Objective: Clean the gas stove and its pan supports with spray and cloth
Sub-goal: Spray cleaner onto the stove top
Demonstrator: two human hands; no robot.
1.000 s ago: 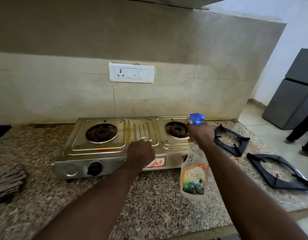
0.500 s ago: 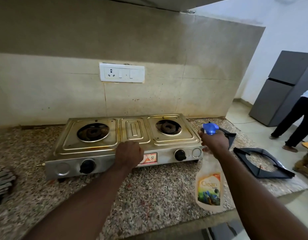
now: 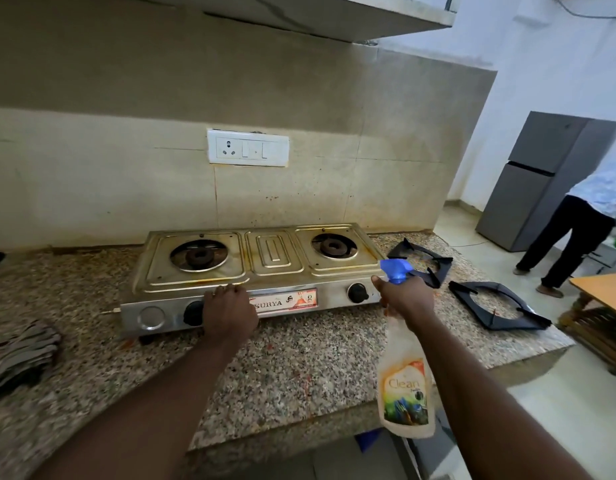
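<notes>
A steel two-burner gas stove [image 3: 275, 252] sits on the granite counter [image 3: 299, 362] against the wall. My left hand [image 3: 228, 311] grips the stove's front edge left of the label. My right hand [image 3: 405, 297] holds a spray bottle [image 3: 405, 393] by its neck, the blue nozzle pointing left toward the right burner, the bottle hanging in front of the counter. Two black pan supports [image 3: 421, 261] [image 3: 497, 304] lie on the counter to the right of the stove. A striped grey cloth [image 3: 21, 355] lies at the counter's left edge.
A switch plate [image 3: 247, 147] is on the tiled wall above the stove. A shelf overhangs at the top. To the right stand a grey fridge [image 3: 542, 178], a person bent over [image 3: 583, 230] and a wooden table corner [image 3: 601, 289].
The view has tilted up and pulled back. My right hand carried the spray bottle to the right, off the right burner to the stove's right front corner. My left hand stays on the front edge.
</notes>
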